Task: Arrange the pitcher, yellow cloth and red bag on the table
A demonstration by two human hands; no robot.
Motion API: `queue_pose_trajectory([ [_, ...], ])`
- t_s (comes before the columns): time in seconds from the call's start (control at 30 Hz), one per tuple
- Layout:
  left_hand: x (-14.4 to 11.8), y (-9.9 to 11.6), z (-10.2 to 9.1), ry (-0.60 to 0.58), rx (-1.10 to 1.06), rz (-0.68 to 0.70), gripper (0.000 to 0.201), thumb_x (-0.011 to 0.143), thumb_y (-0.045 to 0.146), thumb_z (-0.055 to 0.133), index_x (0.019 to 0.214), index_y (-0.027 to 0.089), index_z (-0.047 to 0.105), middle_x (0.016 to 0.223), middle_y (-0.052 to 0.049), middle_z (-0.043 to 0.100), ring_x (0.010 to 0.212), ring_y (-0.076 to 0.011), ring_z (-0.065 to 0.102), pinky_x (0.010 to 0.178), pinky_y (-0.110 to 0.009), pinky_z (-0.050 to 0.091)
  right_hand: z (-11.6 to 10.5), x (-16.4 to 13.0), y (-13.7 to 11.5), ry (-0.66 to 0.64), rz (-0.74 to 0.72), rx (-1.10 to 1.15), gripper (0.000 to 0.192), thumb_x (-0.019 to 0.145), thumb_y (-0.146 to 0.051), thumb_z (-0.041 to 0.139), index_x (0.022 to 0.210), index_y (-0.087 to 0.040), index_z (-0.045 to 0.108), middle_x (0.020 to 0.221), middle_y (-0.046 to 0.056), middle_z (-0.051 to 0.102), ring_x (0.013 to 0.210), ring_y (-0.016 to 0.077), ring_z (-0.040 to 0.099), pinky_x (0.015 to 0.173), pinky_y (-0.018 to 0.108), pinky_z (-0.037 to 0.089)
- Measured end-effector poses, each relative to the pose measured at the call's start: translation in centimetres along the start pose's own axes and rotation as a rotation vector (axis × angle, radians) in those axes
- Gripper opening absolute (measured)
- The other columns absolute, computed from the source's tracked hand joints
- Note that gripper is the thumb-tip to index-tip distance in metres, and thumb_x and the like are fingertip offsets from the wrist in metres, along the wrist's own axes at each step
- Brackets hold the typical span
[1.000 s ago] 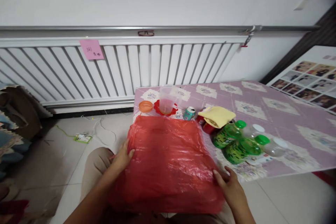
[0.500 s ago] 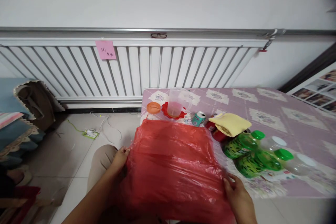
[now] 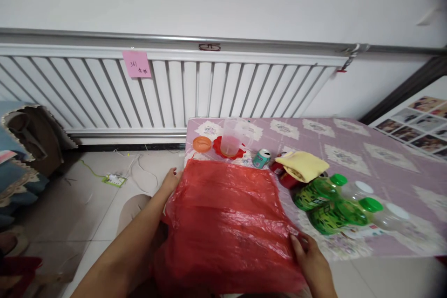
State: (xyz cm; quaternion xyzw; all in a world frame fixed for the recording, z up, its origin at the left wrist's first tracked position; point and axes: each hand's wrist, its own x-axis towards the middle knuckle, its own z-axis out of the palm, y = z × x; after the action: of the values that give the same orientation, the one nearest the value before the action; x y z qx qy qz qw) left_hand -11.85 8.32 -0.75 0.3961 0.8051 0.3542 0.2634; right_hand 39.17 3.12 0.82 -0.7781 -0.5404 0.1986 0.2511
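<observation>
A red plastic bag (image 3: 226, 219) is spread flat, partly over the near left part of the table and partly over my lap. My left hand (image 3: 171, 180) is at the bag's upper left edge with its fingers curled in against the plastic; the fingertips are partly hidden. On the opposite side, my right hand (image 3: 310, 256) pinches the bag's right edge between thumb and fingers. Just beyond the bag stand a clear pitcher (image 3: 232, 137) on a red scalloped mat (image 3: 217, 148), an orange lid (image 3: 201, 144) and a teal can (image 3: 261, 159).
Right of the bag, a folded yellow cloth (image 3: 303, 165) rests on red cans (image 3: 288, 180). Green-labelled bottles (image 3: 323, 219) lie beside them on the flowered tablecloth (image 3: 377, 163). A white radiator (image 3: 209, 88) lines the wall. A power strip (image 3: 114, 179) with cables lies on the floor.
My left hand has moved forward along the bag's left edge, toward its far corner. My right hand stays at the right edge. The view has shifted slightly.
</observation>
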Motion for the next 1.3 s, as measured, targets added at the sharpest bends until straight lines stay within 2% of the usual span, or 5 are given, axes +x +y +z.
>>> queue_pose_trajectory([
  [0.2, 2.4, 1.7, 1.2, -0.106, 0.145, -0.004, 0.032, 0.096, 0.043, 0.062, 0.113, 0.016, 0.065, 0.111, -0.007, 0.069, 0.099, -0.0205, 0.068, 0.09, -0.044, 0.056, 0.6, 0.0, 0.7, -0.007, 0.05, 0.01, 0.048, 0.071, -0.062, 0.049, 0.1, -0.025, 0.062, 0.088, 0.011, 0.079, 0.082, 0.0324, 0.074, 0.075, 0.042, 0.056],
  [0.47, 3.7, -0.2, 0.7, 0.003, 0.172, -0.067, 0.036, 0.096, 0.039, 0.063, 0.126, 0.017, 0.061, 0.126, -0.009, 0.064, 0.107, -0.023, 0.066, 0.091, -0.045, 0.058, 0.8, 0.3, 1.4, -0.044, 0.087, 0.021, 0.06, 0.071, -0.064, 0.042, 0.109, -0.021, 0.062, 0.1, 0.016, 0.078, 0.093, 0.0349, 0.073, 0.083, 0.043, 0.054],
  [0.67, 6.4, 1.3, 1.6, 0.058, 0.157, 0.018, 0.038, 0.097, 0.04, 0.062, 0.128, 0.017, 0.059, 0.126, -0.01, 0.064, 0.107, -0.0232, 0.066, 0.091, -0.045, 0.058, 0.8, 0.6, 1.4, -0.075, 0.105, 0.012, 0.063, 0.071, -0.065, 0.041, 0.11, -0.02, 0.062, 0.095, 0.015, 0.077, 0.09, 0.0357, 0.073, 0.08, 0.044, 0.053],
  [1.07, 8.0, 2.6, 3.2, 0.019, 0.3, 0.108, 0.022, 0.099, 0.032, 0.049, 0.101, 0.016, 0.064, 0.092, -0.006, 0.07, 0.086, -0.0196, 0.066, 0.084, -0.036, 0.051, 0.7, 0.2, 0.8, -0.063, 0.122, 0.042, 0.058, 0.072, -0.065, 0.044, 0.107, -0.025, 0.064, 0.091, 0.01, 0.078, 0.087, 0.0323, 0.074, 0.078, 0.041, 0.054],
  [1.3, 4.9, 4.4, 2.4, 0.022, 0.35, 0.331, 0.041, 0.096, 0.023, 0.035, 0.128, 0.014, 0.059, 0.133, -0.017, 0.063, 0.13, -0.0278, 0.054, 0.113, -0.042, 0.039, 0.5, -0.2, 0.5, 0.023, 0.107, 0.147, 0.047, 0.073, -0.06, 0.048, 0.1, -0.025, 0.064, 0.091, 0.009, 0.079, 0.087, 0.0303, 0.074, 0.082, 0.041, 0.055],
])
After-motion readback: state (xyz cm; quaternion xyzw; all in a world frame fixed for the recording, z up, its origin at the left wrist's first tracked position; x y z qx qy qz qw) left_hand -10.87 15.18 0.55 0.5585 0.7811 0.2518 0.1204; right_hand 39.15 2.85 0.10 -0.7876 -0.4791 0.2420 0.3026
